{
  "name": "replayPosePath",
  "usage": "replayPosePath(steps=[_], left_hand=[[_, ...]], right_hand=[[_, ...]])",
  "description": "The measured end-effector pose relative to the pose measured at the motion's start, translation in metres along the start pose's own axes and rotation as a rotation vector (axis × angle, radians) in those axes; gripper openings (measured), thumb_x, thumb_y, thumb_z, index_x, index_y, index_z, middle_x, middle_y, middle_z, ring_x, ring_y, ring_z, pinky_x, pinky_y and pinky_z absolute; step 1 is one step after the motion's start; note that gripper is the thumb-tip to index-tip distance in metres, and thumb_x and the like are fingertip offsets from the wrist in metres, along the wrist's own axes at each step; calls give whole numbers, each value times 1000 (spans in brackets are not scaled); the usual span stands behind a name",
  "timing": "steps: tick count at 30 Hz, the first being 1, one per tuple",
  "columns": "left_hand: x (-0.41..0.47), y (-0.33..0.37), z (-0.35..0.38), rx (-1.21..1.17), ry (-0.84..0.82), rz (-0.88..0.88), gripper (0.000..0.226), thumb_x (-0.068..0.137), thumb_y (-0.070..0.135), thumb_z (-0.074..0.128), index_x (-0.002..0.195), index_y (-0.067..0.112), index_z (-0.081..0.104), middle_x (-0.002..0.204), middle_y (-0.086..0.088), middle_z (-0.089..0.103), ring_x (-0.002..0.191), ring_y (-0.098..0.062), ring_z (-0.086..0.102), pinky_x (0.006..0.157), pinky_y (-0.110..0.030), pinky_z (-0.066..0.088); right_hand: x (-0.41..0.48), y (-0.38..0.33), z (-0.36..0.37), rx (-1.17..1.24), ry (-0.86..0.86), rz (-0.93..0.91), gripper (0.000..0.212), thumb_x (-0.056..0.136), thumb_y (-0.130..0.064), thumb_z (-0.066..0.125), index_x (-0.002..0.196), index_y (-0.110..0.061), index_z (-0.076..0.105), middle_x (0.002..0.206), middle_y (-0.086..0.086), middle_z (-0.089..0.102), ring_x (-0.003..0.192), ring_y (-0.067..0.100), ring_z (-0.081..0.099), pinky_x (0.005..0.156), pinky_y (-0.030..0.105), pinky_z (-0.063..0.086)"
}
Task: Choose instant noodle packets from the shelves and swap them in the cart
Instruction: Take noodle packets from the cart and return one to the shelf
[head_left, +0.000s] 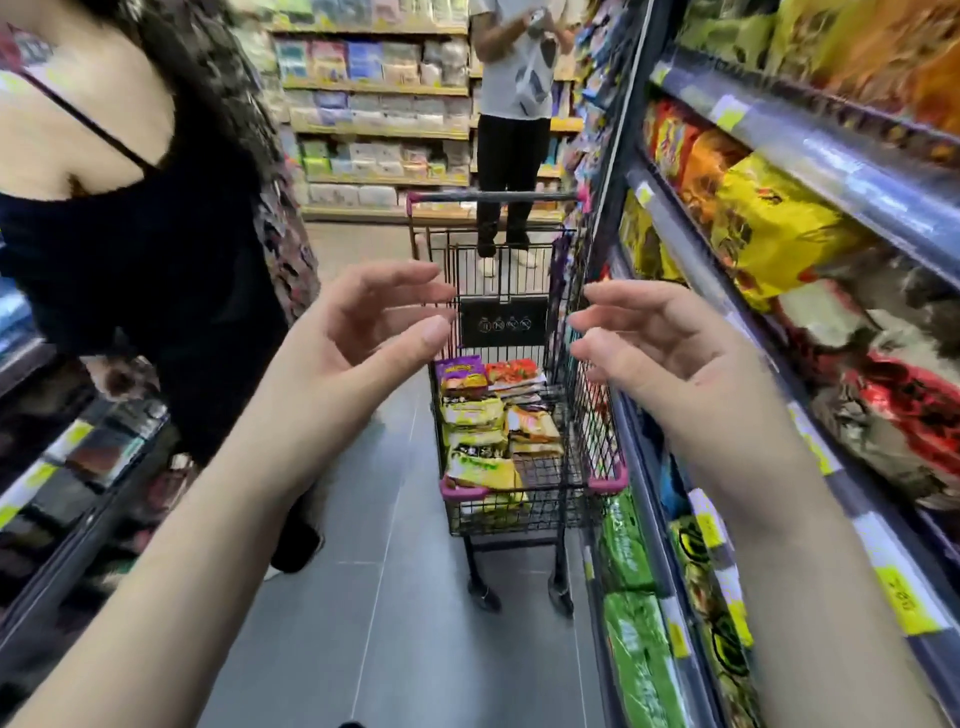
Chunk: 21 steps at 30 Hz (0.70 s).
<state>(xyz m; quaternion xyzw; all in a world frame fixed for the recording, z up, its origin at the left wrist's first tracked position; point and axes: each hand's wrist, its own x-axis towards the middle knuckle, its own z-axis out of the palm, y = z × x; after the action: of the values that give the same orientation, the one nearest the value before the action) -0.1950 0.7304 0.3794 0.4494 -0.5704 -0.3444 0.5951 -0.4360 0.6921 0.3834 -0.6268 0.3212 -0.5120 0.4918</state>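
A black wire shopping cart (597, 410) with pink corners stands in the aisle ahead of me, tight against the right-hand shelving. Several instant noodle packets (478, 415) lie in its basket, green, purple, orange and red ones. My left hand (358, 332) and my right hand (665, 343) are both raised in front of the cart, palms facing each other, fingers loosely bent, holding nothing. The shelves (831, 166) on the right carry rows of noodle multipacks, among them a yellow pack (769, 228), red packs (914, 410) and green packs (623, 545) lower down.
A person in a black top (156, 249) stands close on the left of the aisle. Another person in a grey shirt (511, 78) stands beyond the cart's handle. More shelving (67, 467) lines the left side. The grey tiled floor (363, 597) lies between.
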Motion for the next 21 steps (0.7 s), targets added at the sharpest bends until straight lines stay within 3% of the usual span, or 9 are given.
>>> replayPosePath(steps=[7, 16, 21], left_hand=[[84, -69, -2, -35, 29, -93, 38, 88, 28, 74, 123, 22, 63, 124, -3, 72, 120, -24, 67, 105, -44, 53], [228, -179, -29, -105, 18, -196, 53, 78, 39, 74, 125, 18, 63, 124, -2, 72, 118, -22, 68, 102, -40, 55], [313, -242, -45, -135, -2, -316, 43, 81, 36, 76, 120, 25, 64, 121, 3, 73, 114, -17, 70, 101, -41, 56]], right_hand=[[91, 55, -16, -29, 9, 46, 35, 80, -29, 74, 114, -23, 70, 110, 3, 76, 107, 23, 71, 90, 30, 56], [237, 138, -14, -91, 41, 155, 39, 81, -23, 73, 119, -15, 68, 111, 6, 76, 105, 23, 71, 90, 29, 57], [323, 185, -16, -164, 60, 250, 36, 82, -25, 75, 117, -24, 69, 112, -1, 76, 107, 17, 71, 93, 30, 57]])
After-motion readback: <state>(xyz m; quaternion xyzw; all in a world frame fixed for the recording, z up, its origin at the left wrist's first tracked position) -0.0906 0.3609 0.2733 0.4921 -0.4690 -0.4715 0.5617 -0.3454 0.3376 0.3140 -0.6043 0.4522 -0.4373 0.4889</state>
